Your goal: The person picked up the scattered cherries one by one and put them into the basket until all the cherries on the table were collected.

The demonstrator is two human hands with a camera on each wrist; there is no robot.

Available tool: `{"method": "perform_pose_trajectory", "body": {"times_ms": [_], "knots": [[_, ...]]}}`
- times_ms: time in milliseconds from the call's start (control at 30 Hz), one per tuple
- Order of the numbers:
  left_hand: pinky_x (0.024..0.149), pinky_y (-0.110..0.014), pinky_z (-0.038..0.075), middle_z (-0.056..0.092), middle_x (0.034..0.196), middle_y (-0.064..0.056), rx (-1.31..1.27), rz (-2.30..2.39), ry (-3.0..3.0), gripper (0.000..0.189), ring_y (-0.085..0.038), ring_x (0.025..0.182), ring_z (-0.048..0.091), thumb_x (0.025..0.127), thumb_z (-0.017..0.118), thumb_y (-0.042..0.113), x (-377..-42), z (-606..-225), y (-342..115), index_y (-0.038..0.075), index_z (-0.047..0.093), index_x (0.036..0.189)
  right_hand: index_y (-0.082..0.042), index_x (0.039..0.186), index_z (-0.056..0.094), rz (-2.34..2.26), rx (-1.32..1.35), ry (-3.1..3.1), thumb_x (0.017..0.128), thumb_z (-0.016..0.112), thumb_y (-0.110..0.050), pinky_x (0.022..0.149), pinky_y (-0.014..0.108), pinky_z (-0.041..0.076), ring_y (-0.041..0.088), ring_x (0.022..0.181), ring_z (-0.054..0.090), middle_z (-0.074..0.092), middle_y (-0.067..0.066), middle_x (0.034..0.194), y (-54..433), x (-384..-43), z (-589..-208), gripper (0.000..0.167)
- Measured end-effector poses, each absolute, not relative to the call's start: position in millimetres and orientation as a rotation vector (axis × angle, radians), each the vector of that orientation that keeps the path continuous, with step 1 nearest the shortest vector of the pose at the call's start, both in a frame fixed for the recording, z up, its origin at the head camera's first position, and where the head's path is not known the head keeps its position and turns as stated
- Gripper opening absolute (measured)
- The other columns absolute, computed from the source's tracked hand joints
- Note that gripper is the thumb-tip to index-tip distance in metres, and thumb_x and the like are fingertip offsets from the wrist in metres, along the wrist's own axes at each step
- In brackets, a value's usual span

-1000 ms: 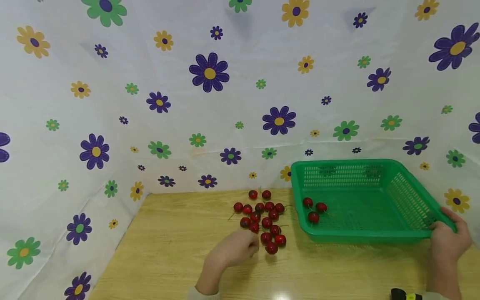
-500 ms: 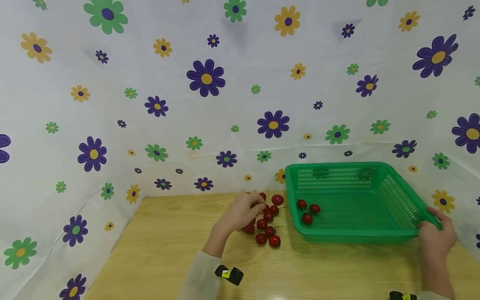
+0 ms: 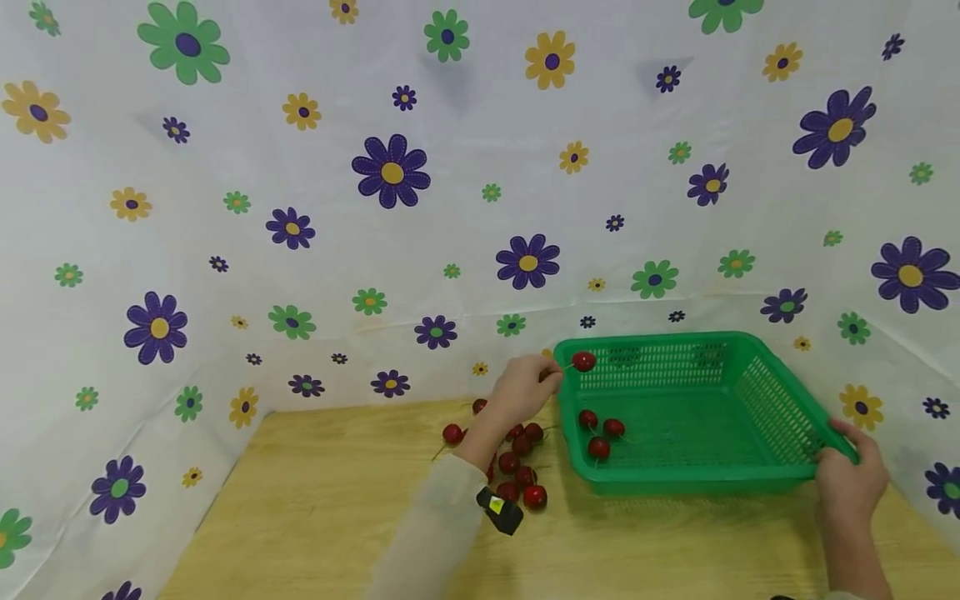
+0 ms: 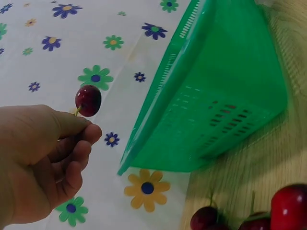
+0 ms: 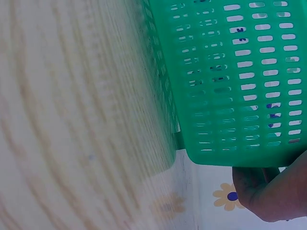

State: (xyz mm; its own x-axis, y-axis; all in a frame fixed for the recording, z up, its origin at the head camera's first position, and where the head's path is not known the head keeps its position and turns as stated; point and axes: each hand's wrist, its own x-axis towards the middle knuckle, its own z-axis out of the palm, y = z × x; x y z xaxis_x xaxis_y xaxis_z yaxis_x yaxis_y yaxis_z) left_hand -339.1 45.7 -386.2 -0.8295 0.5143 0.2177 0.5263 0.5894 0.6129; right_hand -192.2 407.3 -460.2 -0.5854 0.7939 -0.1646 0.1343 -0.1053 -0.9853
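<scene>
A: Where's the cherry [image 3: 583, 361]?
B: Hanging off the fingertips by its stem [image 4: 77, 110], at the left end of the green basket [image 3: 693, 475]. I can't tell whether it's fully past the rim.
A: And the hands?
B: Well apart. The left hand [image 3: 528, 387] pinches the stem between thumb and forefinger, other fingers folded in; the right hand [image 3: 851, 471] is clamped on the basket's near right corner.
A: How would you do this well?
B: I'd carry the fruit over the rim and low before loosening the pinch, clear of the three cherries [image 3: 598, 447] inside. A firm right hand should stop the basket shifting.
A: Arm pose?
B: The left forearm slants forward and rightward above the loose cherries [image 3: 509, 462] on the worktop [image 3: 337, 500]. I'd hold that sleeve [image 3: 442, 517] high, or it could sweep them.
</scene>
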Motion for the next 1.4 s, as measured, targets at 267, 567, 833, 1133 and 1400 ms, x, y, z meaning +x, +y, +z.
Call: {"method": "perform_pose_trajectory", "body": {"times_ms": [267, 567, 833, 1133, 1400], "knots": [[0.056, -0.021, 0.043, 0.065, 0.08, 0.004, -0.845, -1.02, -2.854, 0.016, -0.008, 0.065, 0.054, 0.099, 0.061, 0.02, -333, -397, 80, 0.01, 0.073, 0.098, -0.028, 0.146, 0.049, 1.759, -1.042, -1.613, 0.086, 0.043, 0.01, 0.087, 0.015, 0.034, 0.008, 0.129, 0.031, 0.031, -0.005, 0.156, 402, -191, -463, 0.072], [0.042, -0.02, 0.036, 0.058, 0.061, 0.006, -0.813, -0.723, -2.873, 0.02, -0.007, 0.05, 0.049, 0.098, 0.062, 0.023, -325, -425, 99, 0.015, 0.071, 0.082, -0.032, 0.142, 0.053, 1.771, -1.071, -1.602, 0.085, 0.044, 0.01, 0.086, 0.014, 0.035, 0.008, 0.129, 0.031, 0.033, -0.008, 0.154, 401, -192, -463, 0.071], [0.042, -0.02, 0.033, 0.044, 0.051, 0.005, -0.697, -0.305, -2.794, 0.036, -0.009, 0.056, 0.044, 0.095, 0.064, 0.02, -323, -429, 118, 0.018, 0.056, 0.059, -0.029, 0.142, 0.053, 1.827, -1.053, -1.514, 0.087, 0.043, 0.011, 0.064, 0.006, 0.039, 0.0, 0.11, 0.038, 0.032, -0.009, 0.152, 407, -194, -460, 0.069], [0.059, -0.026, 0.044, 0.065, 0.073, 0.005, -0.628, 0.108, -2.943, 0.022, -0.016, 0.077, 0.048, 0.092, 0.068, 0.022, -319, -426, 131, 0.021, 0.067, 0.07, -0.029, 0.139, 0.056, 1.83, -1.043, -1.478, 0.087, 0.043, 0.011, 0.063, 0.007, 0.038, 0.002, 0.111, 0.038, 0.035, -0.012, 0.148, 409, -195, -463, 0.067], [0.067, -0.03, 0.044, 0.069, 0.088, 0.007, -0.767, 0.293, -2.971, 0.014, -0.016, 0.082, 0.048, 0.094, 0.067, 0.025, -316, -422, 133, 0.026, 0.071, 0.081, -0.03, 0.135, 0.058, 1.815, -1.026, -1.479, 0.085, 0.043, 0.011, 0.066, 0.008, 0.038, 0.002, 0.111, 0.038, 0.038, -0.013, 0.144, 406, -193, -463, 0.066]]}}
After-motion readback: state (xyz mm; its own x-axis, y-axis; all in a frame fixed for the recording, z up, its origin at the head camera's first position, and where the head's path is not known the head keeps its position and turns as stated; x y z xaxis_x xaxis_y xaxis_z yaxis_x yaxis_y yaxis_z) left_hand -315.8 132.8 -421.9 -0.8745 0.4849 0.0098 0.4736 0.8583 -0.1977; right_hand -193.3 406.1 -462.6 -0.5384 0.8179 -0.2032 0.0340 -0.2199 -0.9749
